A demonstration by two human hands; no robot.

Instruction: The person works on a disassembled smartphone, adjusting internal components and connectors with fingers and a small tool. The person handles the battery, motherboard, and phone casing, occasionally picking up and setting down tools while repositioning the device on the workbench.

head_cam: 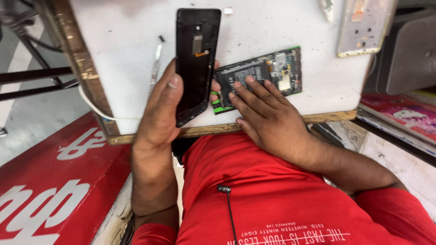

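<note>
My left hand (pixel 161 106) grips a black phone screen frame (pixel 196 63) by its lower part, holding it upright over the white table (pixel 122 50). An orange flex strip and a small metal part show on its inner face. My right hand (pixel 265 113) lies flat on the table with its fingertips pressing an opened phone body (pixel 272 72) with a green rim, a black battery and exposed circuit parts. The phone body rests tilted on the table just right of the held frame.
A thin grey ribbon strip (pixel 156 61) lies left of the frame. A pale phone back cover (pixel 365 25) sits at the table's far right. The table's wooden front edge (pixel 218 129) runs above my red shirt. Red signage (pixel 50 181) lies at lower left, coloured packets (pixel 404 113) at right.
</note>
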